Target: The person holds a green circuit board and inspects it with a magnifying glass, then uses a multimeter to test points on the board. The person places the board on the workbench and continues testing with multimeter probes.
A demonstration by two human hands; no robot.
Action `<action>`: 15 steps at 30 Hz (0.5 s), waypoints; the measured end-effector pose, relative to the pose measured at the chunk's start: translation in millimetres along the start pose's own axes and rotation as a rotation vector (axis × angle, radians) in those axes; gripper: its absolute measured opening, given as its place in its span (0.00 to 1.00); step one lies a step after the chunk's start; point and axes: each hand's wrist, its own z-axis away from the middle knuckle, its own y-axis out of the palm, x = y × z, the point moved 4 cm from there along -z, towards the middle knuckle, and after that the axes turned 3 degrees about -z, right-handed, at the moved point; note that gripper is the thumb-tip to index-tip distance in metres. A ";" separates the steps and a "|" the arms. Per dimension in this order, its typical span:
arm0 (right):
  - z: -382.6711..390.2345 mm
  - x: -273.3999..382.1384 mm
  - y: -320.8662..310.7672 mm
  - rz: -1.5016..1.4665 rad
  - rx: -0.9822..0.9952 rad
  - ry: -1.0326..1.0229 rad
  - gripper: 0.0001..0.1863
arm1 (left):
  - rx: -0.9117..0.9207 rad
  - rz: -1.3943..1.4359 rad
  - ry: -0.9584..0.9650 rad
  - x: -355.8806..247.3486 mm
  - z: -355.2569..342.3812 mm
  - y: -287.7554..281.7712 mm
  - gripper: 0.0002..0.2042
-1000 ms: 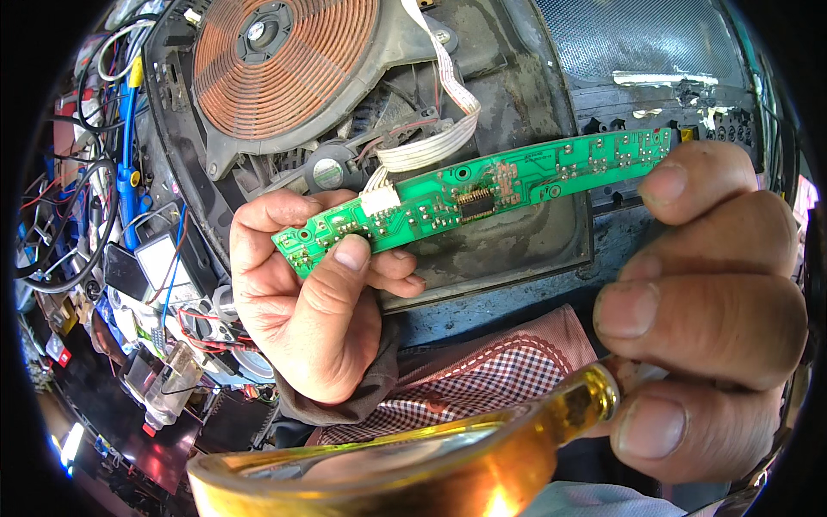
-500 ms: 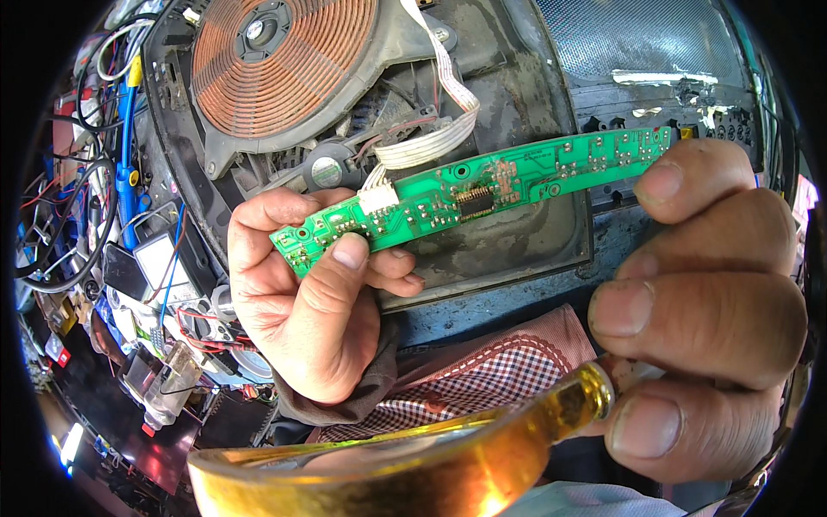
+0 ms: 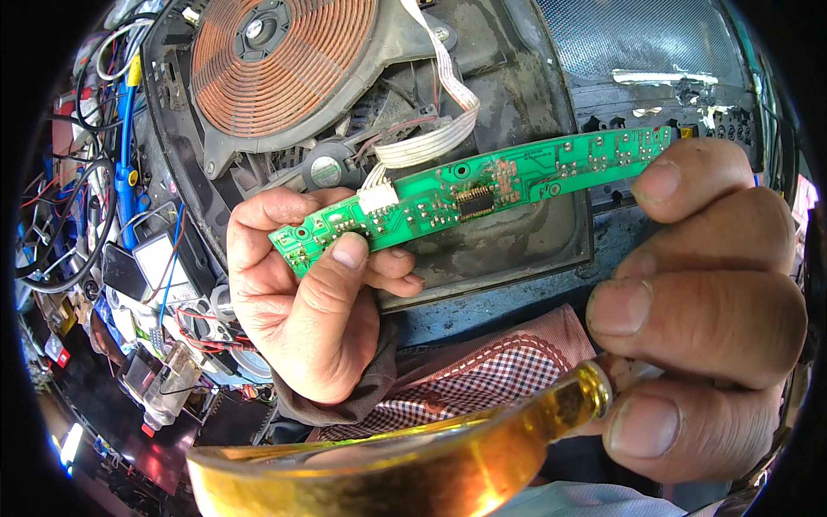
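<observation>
A long, narrow green circuit board (image 3: 422, 213) is pinched at its left end by my left hand (image 3: 306, 302), thumb on top and fingers beneath. On the board sit a dark chip (image 3: 475, 202) and a white connector (image 3: 377, 198), from which a white ribbon cable (image 3: 426, 152) curls up and away. Close to the camera, my right hand (image 3: 706, 319) grips the short stem of a gold-rimmed magnifying glass (image 3: 405, 470). Its lens is seen nearly edge-on at the bottom. The right index finger is near the board's far right end; whether they touch I cannot tell.
Behind the board lies an opened induction cooker with a copper coil (image 3: 280, 65) in a dark, dirty casing (image 3: 508, 95). Tangled cables (image 3: 129, 164), a small white-faced device (image 3: 159, 263) and assorted parts crowd the left. A checkered apron (image 3: 482, 370) covers my lap.
Almost nothing differs. The magnifying glass and my right hand have shifted very slightly left; the board and my left hand stay in place.
</observation>
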 end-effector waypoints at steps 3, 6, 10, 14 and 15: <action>-3.4 4.6 4.3 -0.074 -0.052 -0.012 0.18 | -0.010 0.002 0.023 -2.4 4.7 -2.3 0.18; -7.8 -9.7 2.5 -0.079 -0.042 -0.002 0.19 | -0.006 -0.009 0.000 1.6 -8.1 -1.0 0.18; -1.8 -8.0 -0.3 -0.063 -0.030 -0.071 0.22 | 0.015 -0.002 0.022 -0.2 -3.2 -3.7 0.18; 0.7 -1.4 10.0 -0.003 -0.063 -0.044 0.24 | 0.086 0.082 0.050 0.6 3.1 -8.7 0.18; -3.9 1.3 7.5 0.031 -0.091 -0.021 0.25 | 0.085 0.033 0.017 -1.7 0.7 -5.0 0.19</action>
